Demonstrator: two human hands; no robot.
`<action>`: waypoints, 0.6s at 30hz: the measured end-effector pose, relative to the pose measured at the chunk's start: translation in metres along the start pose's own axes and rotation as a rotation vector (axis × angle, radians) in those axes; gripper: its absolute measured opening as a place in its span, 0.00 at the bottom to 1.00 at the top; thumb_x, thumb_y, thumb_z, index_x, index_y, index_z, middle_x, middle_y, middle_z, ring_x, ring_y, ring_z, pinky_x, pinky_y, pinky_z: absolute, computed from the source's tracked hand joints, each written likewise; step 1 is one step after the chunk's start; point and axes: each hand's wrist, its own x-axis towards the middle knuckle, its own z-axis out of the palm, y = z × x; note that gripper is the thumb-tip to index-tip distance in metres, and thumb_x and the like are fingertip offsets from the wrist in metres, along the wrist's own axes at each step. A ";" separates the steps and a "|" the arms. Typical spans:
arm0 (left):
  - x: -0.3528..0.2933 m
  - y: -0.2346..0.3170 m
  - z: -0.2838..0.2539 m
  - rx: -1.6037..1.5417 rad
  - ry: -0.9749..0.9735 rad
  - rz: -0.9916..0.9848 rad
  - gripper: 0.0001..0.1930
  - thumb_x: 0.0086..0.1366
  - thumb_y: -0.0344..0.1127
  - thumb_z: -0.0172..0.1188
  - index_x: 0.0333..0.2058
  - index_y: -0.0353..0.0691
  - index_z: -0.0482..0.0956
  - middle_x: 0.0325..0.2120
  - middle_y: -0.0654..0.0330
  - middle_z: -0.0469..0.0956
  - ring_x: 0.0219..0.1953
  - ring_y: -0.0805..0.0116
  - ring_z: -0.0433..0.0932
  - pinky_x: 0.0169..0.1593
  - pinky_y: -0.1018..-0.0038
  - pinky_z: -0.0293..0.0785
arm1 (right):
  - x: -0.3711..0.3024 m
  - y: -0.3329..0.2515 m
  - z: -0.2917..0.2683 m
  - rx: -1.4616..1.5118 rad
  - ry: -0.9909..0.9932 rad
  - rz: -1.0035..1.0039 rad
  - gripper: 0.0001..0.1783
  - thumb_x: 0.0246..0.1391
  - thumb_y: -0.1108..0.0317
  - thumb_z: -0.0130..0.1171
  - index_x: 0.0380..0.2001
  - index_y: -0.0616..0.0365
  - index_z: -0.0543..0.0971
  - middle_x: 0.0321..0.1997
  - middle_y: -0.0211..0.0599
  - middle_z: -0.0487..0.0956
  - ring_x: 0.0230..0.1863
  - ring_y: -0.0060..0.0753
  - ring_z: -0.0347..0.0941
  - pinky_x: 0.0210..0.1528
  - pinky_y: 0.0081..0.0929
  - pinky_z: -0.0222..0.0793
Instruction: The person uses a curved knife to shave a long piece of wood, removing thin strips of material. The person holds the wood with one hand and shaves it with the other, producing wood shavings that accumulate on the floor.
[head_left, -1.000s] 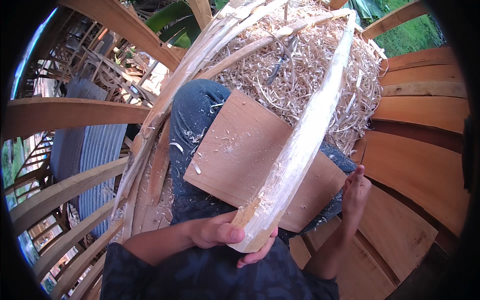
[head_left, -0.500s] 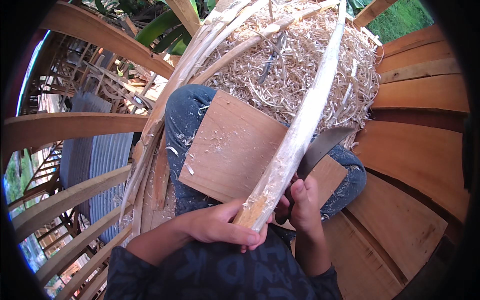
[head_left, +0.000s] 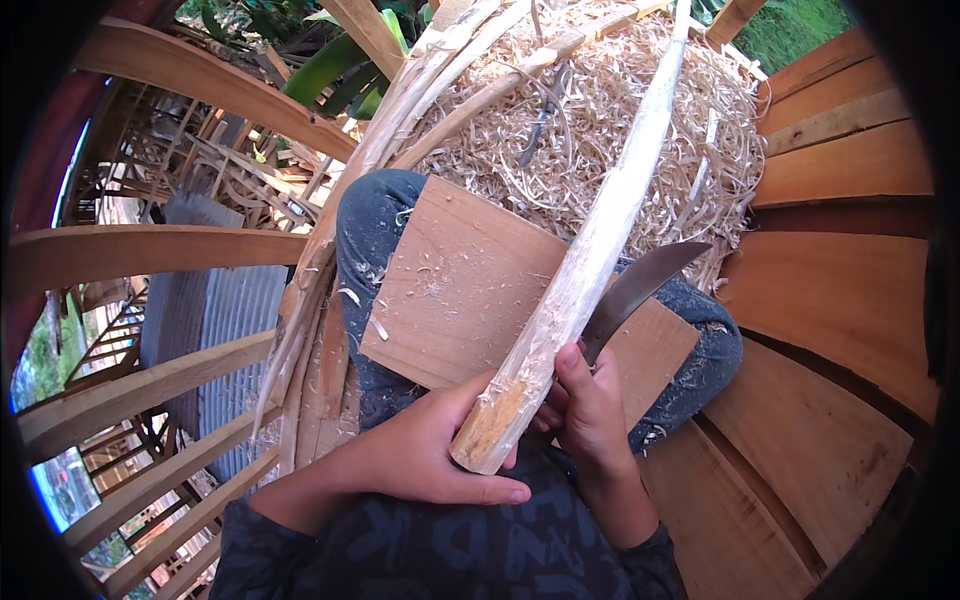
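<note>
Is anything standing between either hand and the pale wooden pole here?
Nothing visible is. The left hand grips the near end of the pale wooden pole. The right hand is close against its right side, holding a curved knife; whether the blade touches the wood is unclear.

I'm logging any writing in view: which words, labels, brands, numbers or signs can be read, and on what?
Dark shirt: large, faint blue letters across the front; I won't copy them out.
Knife, wooden pole, board: no writing visible.
</note>
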 end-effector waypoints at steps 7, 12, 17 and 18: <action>0.006 -0.016 0.013 0.701 0.500 0.387 0.26 0.48 0.48 0.69 0.38 0.35 0.73 0.21 0.52 0.77 0.23 0.58 0.80 0.28 0.68 0.75 | 0.004 0.000 0.004 -0.025 0.033 -0.018 0.22 0.58 0.50 0.54 0.35 0.63 0.71 0.13 0.23 0.63 0.11 0.14 0.55 0.12 0.16 0.51; 0.004 -0.009 0.010 0.881 0.591 0.374 0.19 0.47 0.46 0.68 0.28 0.38 0.72 0.16 0.55 0.75 0.20 0.58 0.78 0.25 0.68 0.72 | -0.003 -0.004 0.000 -0.350 0.076 -0.141 0.33 0.58 0.38 0.44 0.26 0.63 0.72 0.10 0.22 0.60 0.10 0.13 0.55 0.10 0.16 0.49; 0.005 -0.006 0.002 0.933 0.656 0.387 0.19 0.46 0.46 0.68 0.26 0.39 0.70 0.14 0.56 0.73 0.18 0.57 0.76 0.22 0.67 0.69 | -0.039 -0.019 -0.015 -0.722 -0.041 -0.212 0.26 0.60 0.50 0.51 0.20 0.63 0.74 0.14 0.35 0.69 0.16 0.29 0.66 0.20 0.24 0.58; 0.006 -0.006 0.000 0.942 0.645 0.395 0.20 0.45 0.47 0.69 0.26 0.40 0.70 0.14 0.56 0.73 0.18 0.56 0.76 0.22 0.66 0.68 | -0.045 -0.024 -0.005 -0.824 -0.046 -0.218 0.25 0.59 0.50 0.52 0.21 0.64 0.74 0.15 0.40 0.70 0.17 0.34 0.68 0.21 0.26 0.60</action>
